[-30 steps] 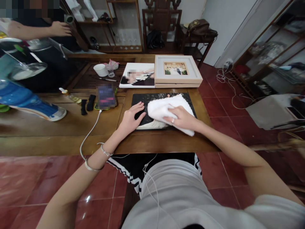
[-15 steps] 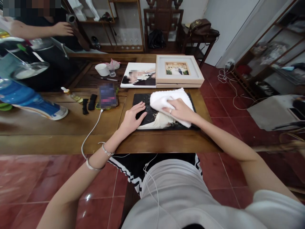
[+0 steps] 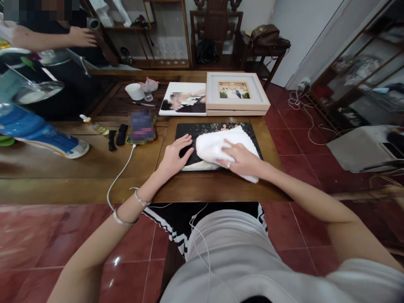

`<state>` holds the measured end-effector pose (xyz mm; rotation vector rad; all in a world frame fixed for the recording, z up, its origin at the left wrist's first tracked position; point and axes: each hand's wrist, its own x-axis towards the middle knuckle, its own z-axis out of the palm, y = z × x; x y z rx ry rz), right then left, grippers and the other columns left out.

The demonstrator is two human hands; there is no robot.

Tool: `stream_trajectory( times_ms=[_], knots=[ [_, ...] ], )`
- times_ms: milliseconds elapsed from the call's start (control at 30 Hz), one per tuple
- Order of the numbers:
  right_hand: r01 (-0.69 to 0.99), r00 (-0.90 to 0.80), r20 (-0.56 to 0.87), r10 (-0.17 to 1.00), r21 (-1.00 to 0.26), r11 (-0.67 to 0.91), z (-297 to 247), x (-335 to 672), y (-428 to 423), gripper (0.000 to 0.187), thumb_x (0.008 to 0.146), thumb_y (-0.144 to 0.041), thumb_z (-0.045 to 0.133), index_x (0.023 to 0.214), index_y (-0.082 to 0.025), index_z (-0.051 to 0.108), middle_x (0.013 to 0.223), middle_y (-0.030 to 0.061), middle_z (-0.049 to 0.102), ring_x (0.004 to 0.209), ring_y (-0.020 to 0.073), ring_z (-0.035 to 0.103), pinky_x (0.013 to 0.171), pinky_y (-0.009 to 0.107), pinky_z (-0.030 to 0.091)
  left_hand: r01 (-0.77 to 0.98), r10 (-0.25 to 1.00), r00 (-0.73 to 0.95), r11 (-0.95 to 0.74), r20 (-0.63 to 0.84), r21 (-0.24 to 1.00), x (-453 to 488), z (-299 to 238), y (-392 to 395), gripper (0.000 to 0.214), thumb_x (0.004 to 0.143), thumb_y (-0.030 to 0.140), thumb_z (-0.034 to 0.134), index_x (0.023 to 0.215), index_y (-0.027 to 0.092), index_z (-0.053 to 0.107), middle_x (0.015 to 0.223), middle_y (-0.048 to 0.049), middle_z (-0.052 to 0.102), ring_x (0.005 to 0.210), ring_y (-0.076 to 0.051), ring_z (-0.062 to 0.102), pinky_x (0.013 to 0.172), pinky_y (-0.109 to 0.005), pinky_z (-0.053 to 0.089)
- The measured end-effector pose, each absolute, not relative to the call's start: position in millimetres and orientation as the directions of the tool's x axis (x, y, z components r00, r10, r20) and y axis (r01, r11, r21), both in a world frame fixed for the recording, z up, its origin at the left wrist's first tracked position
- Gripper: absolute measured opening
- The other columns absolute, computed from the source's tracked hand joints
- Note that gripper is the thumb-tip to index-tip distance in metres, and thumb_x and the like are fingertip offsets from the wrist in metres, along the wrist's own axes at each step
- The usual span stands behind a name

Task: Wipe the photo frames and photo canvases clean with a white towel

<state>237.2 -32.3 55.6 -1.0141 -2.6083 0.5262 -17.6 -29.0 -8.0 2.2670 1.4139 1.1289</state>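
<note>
A dark photo panel (image 3: 205,128) lies flat on the wooden table (image 3: 202,189) in front of me. My right hand (image 3: 241,159) presses a folded white towel (image 3: 214,145) onto the panel's near right part, fingers bent over the cloth. At the panel's left edge rests my left hand (image 3: 175,156), fingers spread flat, holding nothing. The towel hides much of the picture.
Behind the panel lie a framed photo (image 3: 235,92) and an unframed print (image 3: 183,101). To the left are a phone (image 3: 142,126) on a white cable, black clips (image 3: 116,135), a small bottle (image 3: 94,125) and a white cup (image 3: 134,91). Another person's arm (image 3: 53,38) reaches in at top left.
My right hand slid the towel away from me over the panel, then back toward the near edge. The left hand stayed in place.
</note>
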Motion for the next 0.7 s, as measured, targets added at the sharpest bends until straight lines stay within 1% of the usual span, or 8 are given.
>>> stream_trajectory(
  times_ms=[133, 233, 300, 400, 467, 533, 600, 700],
  knots=[
    [0.631, -0.611, 0.19, 0.768, -0.468, 0.618, 54.4, 226.8, 25.8, 0.024, 0.089, -0.031, 0.05, 0.08, -0.016, 0.067, 0.079, 0.0074, 0.069, 0.082, 0.0261, 0.063, 0.08, 0.037, 0.043, 0.669, 0.853, 0.225, -0.487, 0.471, 0.562, -17.7, -6.7, -30.4, 0.034, 0.094, 0.037, 0.053, 0.113, 0.013, 0.069, 0.128, -0.015, 0.065, 0.125, -0.027, 0.058, 0.11, -0.047, 0.043],
    [0.651, -0.551, 0.224, 0.804, -0.488, 0.582, 52.2, 218.6, 53.7, 0.024, 0.088, -0.029, 0.051, 0.077, -0.016, 0.066, 0.079, 0.0069, 0.069, 0.079, 0.0242, 0.061, 0.078, 0.035, 0.042, 0.68, 0.857, 0.224, -0.479, 0.464, 0.556, -19.2, -7.0, -30.5, 0.038, 0.098, 0.034, 0.044, 0.123, 0.013, 0.063, 0.137, -0.0146, 0.058, 0.131, -0.026, 0.052, 0.113, -0.047, 0.039],
    [0.661, -0.542, 0.242, 0.805, -0.469, 0.585, 50.6, 213.6, 56.3, 0.023, 0.088, -0.028, 0.05, 0.077, -0.016, 0.066, 0.081, 0.0077, 0.07, 0.08, 0.0247, 0.061, 0.081, 0.036, 0.042, 0.688, 0.856, 0.229, -0.479, 0.464, 0.545, -20.5, -8.4, -29.6, 0.041, 0.099, 0.032, 0.039, 0.127, 0.011, 0.061, 0.143, -0.016, 0.053, 0.137, -0.026, 0.045, 0.115, -0.048, 0.036],
    [0.627, -0.614, 0.263, 0.744, -0.409, 0.663, 49.2, 209.6, 33.4, 0.019, 0.087, -0.022, 0.049, 0.081, -0.016, 0.066, 0.086, 0.008, 0.072, 0.082, 0.0252, 0.062, 0.095, 0.042, 0.039, 0.693, 0.863, 0.249, -0.476, 0.439, 0.541, -22.3, -11.5, -27.4, 0.043, 0.099, 0.029, 0.036, 0.127, 0.008, 0.06, 0.142, -0.0181, 0.053, 0.139, -0.027, 0.043, 0.116, -0.048, 0.034],
    [0.583, -0.676, 0.258, 0.69, -0.387, 0.715, 49.4, 210.9, 4.7, 0.016, 0.086, -0.018, 0.05, 0.084, -0.017, 0.066, 0.093, 0.0082, 0.073, 0.086, 0.0262, 0.064, 0.104, 0.047, 0.034, 0.691, 0.868, 0.259, -0.473, 0.423, 0.547, -23.2, -13.3, -26.2, 0.042, 0.099, 0.028, 0.035, 0.128, 0.01, 0.06, 0.141, -0.0165, 0.054, 0.138, -0.027, 0.044, 0.116, -0.049, 0.034],
    [0.52, -0.742, 0.227, 0.631, -0.4, 0.755, 50.8, 215.3, -27.8, 0.014, 0.083, -0.015, 0.052, 0.085, -0.018, 0.065, 0.1, 0.0078, 0.074, 0.09, 0.0263, 0.066, 0.111, 0.049, 0.029, 0.689, 0.87, 0.263, -0.472, 0.417, 0.55, -23.7, -14.2, -25.4, 0.042, 0.098, 0.026, 0.035, 0.129, 0.012, 0.059, 0.142, -0.0148, 0.054, 0.138, -0.027, 0.044, 0.116, -0.05, 0.034],
    [0.433, -0.809, 0.199, 0.553, -0.434, 0.79, 53.0, 221.6, -57.2, 0.015, 0.08, -0.012, 0.052, 0.085, -0.02, 0.064, 0.106, 0.0067, 0.073, 0.099, 0.026, 0.066, 0.116, 0.05, 0.022, 0.689, 0.872, 0.263, -0.47, 0.414, 0.552, -23.9, -14.4, -25.0, 0.042, 0.097, 0.026, 0.035, 0.128, 0.011, 0.059, 0.142, -0.015, 0.054, 0.138, -0.027, 0.043, 0.116, -0.05, 0.033],
    [0.342, -0.865, 0.182, 0.467, -0.466, 0.816, 56.8, 230.0, -83.2, 0.018, 0.08, -0.012, 0.052, 0.089, -0.022, 0.065, 0.116, 0.0063, 0.071, 0.12, 0.0263, 0.059, 0.12, 0.051, 0.017, 0.683, 0.873, 0.26, -0.469, 0.413, 0.56, -23.8, -13.8, -25.0, 0.041, 0.097, 0.026, 0.036, 0.128, 0.012, 0.06, 0.142, -0.0147, 0.054, 0.138, -0.027, 0.043, 0.116, -0.051, 0.033]
  ],
)
